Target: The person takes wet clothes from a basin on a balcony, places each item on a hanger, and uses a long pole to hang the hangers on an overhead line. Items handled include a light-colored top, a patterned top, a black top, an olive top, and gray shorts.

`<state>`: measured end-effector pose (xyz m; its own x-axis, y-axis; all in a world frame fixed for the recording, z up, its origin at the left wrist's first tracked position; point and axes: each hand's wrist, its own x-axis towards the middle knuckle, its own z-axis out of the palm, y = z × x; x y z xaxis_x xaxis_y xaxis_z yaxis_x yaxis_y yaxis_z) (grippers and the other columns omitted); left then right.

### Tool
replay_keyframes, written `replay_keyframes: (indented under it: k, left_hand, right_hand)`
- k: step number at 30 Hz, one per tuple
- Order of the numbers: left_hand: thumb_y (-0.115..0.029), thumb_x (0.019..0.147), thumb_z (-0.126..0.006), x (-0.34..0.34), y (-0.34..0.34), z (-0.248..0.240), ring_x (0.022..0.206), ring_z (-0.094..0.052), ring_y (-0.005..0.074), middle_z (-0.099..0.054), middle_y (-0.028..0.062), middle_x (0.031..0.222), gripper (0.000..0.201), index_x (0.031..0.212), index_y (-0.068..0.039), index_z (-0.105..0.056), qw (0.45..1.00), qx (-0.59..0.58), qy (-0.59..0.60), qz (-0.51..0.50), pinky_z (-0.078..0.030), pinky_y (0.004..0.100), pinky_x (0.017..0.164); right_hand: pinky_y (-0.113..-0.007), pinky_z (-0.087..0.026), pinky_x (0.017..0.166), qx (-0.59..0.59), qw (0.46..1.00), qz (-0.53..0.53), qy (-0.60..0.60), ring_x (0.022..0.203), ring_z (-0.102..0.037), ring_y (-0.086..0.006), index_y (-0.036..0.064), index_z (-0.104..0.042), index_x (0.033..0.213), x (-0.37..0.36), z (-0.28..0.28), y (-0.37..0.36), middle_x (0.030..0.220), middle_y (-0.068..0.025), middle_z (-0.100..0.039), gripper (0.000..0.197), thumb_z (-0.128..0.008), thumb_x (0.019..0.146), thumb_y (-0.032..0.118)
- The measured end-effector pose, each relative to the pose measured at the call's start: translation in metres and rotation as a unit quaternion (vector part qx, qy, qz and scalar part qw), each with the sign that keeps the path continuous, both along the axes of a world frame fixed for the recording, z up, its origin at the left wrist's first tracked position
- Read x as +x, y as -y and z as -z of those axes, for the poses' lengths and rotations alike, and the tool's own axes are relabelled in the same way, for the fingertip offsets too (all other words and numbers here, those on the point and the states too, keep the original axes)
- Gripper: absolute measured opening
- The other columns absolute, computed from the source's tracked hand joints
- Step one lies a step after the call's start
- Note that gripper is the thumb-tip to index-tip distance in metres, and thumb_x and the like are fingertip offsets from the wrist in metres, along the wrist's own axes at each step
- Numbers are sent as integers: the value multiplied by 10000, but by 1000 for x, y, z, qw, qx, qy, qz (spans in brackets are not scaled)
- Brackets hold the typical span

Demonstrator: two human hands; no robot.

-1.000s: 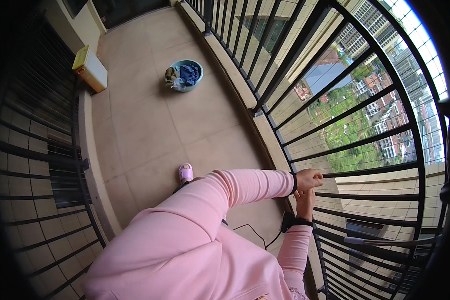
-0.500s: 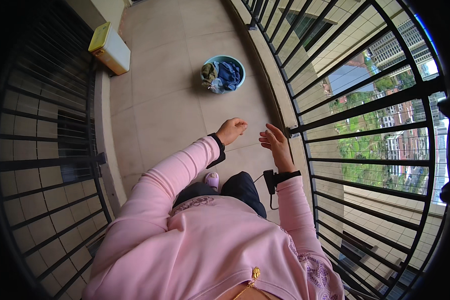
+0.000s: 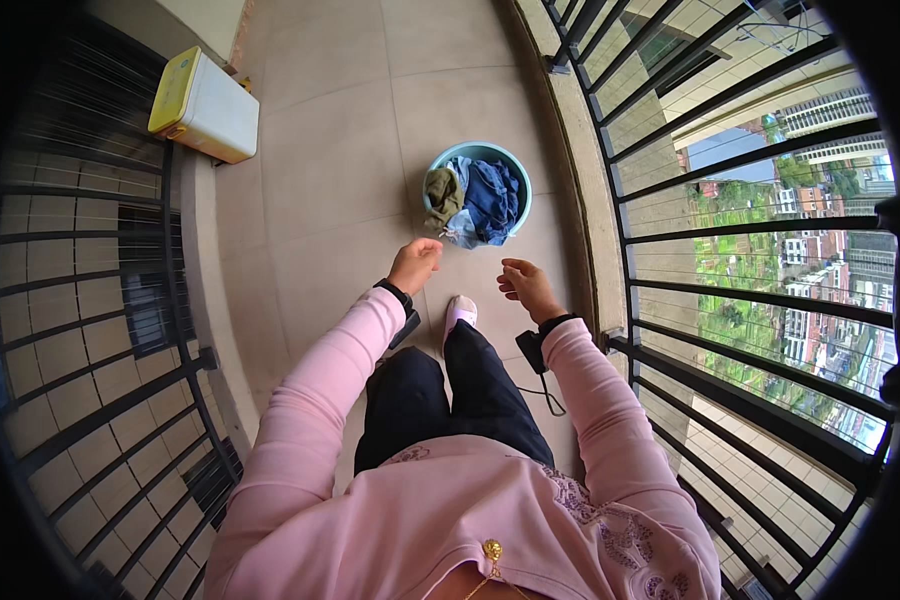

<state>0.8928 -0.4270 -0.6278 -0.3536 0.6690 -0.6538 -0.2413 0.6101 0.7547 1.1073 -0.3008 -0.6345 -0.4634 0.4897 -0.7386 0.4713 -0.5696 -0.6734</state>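
The head view shows both hands empty: the left hand (image 3: pixel 416 264) and right hand (image 3: pixel 532 288) each have a narrow grip, fingers loosely curled, short of the basin (image 3: pixel 516 166). The step looks like an approach; taking hold would call for reaching the rim with a wider grip. Nearer the floor's (image 3: pixel 330 180) right edge, the basin holds blue (image 3: pixel 493 200) and olive cloth (image 3: pixel 442 195). By the left edge, a yellow-topped box (image 3: pixel 215 105) hides its contents.

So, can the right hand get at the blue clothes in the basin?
Probably yes, with some bending: the right hand looks empty, only floor shows between it and the basin, and the blue clothes lie uncovered.
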Motion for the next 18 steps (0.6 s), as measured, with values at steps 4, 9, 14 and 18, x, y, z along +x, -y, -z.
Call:
replay_keyframes:
  k: [4, 9, 14, 18]
  left_hand:
    - [-222, 907, -543, -48, -54, 47, 813, -585, 116, -605, 22, 972, 248, 1095, -63, -576, 1000, -15, 13, -20, -456, 245, 666]
    - [-183, 902, -556, -95, -119, 135, 817, -582, 121, -611, 26, 978, 227, 1090, -59, -578, 997, -54, 36, -42, -469, 259, 670]
    - [-182, 904, -548, -124, -150, 217, 817, -584, 123, -613, 28, 972, 229, 1096, -60, -576, 988, -135, 56, -50, -471, 272, 681]
    - [-182, 904, -539, -138, -156, 271, 834, -592, 134, -613, 37, 976, 241, 1107, -56, -574, 983, -160, 65, -54, -473, 278, 690]
  right_hand:
    - [-259, -484, 592, -16, 998, -43, 37, 673, -602, -132, 22, -575, 1144, -64, 74, -55, 838, -60, -643, 313, -541, 880, 186]
    - [-272, -494, 607, -41, 992, -76, 93, 696, -610, -144, 30, -596, 1132, -135, 200, -108, 850, -52, -642, 318, -569, 877, 218]
    - [-352, -461, 892, 99, 968, -143, 179, 1054, -586, -335, -18, -473, 1281, -194, 318, -130, 1103, -232, -606, 697, -724, 733, 330]
    - [-463, -366, 987, 142, 935, -142, 292, 1174, -506, -331, 36, -413, 1336, -235, 385, -125, 1238, -221, -527, 785, -720, 699, 377]
